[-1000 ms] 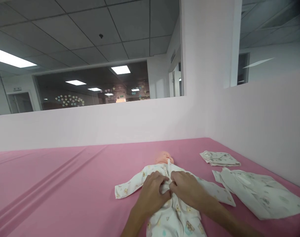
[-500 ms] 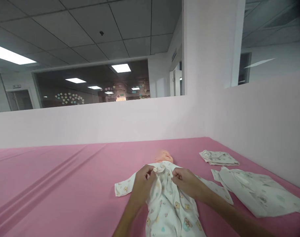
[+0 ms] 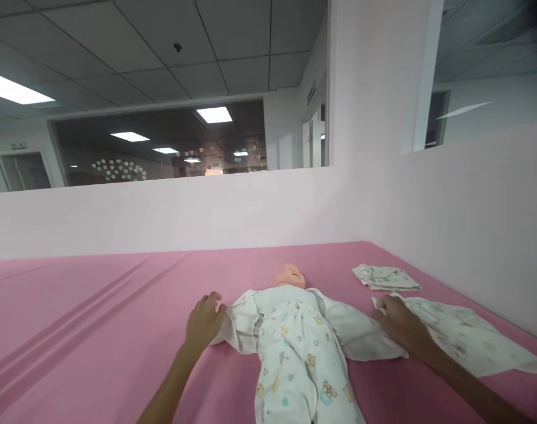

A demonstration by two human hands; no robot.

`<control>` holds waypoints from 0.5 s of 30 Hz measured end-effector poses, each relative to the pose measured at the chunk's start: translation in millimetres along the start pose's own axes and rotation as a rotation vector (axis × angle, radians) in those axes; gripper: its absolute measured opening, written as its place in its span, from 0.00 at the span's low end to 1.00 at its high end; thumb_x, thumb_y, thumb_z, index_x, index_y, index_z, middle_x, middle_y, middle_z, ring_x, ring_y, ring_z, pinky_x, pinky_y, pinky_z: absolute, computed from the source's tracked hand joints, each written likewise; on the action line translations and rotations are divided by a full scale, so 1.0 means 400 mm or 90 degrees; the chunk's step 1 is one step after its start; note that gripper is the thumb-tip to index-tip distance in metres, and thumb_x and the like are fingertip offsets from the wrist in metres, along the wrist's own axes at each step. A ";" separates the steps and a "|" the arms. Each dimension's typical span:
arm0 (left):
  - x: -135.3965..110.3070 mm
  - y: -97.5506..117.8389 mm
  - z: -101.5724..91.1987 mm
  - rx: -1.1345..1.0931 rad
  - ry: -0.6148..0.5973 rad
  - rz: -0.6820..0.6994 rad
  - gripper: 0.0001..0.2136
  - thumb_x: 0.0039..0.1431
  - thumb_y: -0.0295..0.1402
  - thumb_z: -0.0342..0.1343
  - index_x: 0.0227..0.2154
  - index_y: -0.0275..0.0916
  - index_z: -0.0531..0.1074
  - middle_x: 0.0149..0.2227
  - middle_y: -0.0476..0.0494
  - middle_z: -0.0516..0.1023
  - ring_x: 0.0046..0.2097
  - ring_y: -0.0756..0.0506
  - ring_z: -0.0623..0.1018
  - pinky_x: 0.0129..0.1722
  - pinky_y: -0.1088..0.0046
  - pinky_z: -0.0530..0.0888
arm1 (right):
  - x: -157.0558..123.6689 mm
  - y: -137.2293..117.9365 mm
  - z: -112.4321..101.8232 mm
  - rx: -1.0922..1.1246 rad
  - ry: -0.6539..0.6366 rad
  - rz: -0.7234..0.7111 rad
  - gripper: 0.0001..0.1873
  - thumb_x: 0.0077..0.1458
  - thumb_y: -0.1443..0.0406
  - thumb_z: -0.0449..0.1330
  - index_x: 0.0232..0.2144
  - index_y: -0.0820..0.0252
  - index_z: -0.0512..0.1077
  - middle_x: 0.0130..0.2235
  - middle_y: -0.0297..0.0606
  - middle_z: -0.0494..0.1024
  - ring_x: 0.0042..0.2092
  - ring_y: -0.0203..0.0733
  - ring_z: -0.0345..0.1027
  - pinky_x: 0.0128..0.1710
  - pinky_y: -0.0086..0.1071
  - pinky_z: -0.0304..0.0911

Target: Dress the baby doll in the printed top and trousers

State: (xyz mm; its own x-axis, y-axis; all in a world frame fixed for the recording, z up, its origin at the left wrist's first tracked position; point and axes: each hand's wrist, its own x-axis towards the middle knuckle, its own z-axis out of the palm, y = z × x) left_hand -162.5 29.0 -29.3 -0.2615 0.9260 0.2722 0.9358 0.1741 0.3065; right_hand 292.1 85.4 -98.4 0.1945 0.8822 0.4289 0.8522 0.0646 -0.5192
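A baby doll lies on its back on the pink mat, its head toward the far wall. It wears printed trousers with bears on them, pulled up over a plain white layer. The front of its jacket is undone, and its two sides are spread outward, pale inner face up. My left hand, fingers apart, is at the outer edge of the left-hand flap. Beside the right-hand side of the jacket is my right hand, fingers loosely bent and apart, with no cloth visibly gripped.
A folded printed garment lies at the back right. Another printed garment is spread out nearer, partly behind my right hand and forearm. White walls with windows bound the mat at the back and right.
Both hands have moved apart from the doll's chest out to its sides. The jacket front, held at the collar before, is now opened and laid out left and right, showing the white layer and waistband.
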 end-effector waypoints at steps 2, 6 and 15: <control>-0.004 0.064 0.015 -0.041 0.012 0.052 0.14 0.63 0.40 0.43 0.45 0.41 0.67 0.46 0.42 0.74 0.47 0.44 0.73 0.44 0.70 0.66 | -0.006 -0.116 0.007 0.022 -0.005 -0.070 0.05 0.51 0.61 0.50 0.28 0.55 0.63 0.37 0.41 0.72 0.40 0.47 0.68 0.37 0.37 0.61; -0.011 0.183 0.058 0.052 0.051 0.106 0.14 0.62 0.39 0.45 0.43 0.38 0.69 0.44 0.39 0.74 0.48 0.40 0.71 0.46 0.65 0.64 | -0.025 -0.423 0.011 0.101 -0.127 -0.251 0.11 0.54 0.64 0.46 0.36 0.58 0.66 0.44 0.42 0.72 0.46 0.43 0.66 0.45 0.34 0.60; 0.007 0.153 0.124 0.194 0.101 0.091 0.10 0.59 0.25 0.46 0.40 0.34 0.70 0.39 0.37 0.75 0.44 0.38 0.73 0.42 0.65 0.64 | -0.012 -0.698 0.164 -0.143 -0.422 -0.515 0.17 0.42 0.65 0.62 0.38 0.65 0.73 0.44 0.52 0.76 0.46 0.54 0.70 0.46 0.41 0.62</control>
State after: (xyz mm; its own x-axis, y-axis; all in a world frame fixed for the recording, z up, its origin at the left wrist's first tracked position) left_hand -94.2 59.1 -54.9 -0.1343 0.8888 0.4383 0.9867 0.1609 -0.0239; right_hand 21.6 93.8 -3.9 -0.7141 0.6971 0.0631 0.6923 0.7168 -0.0834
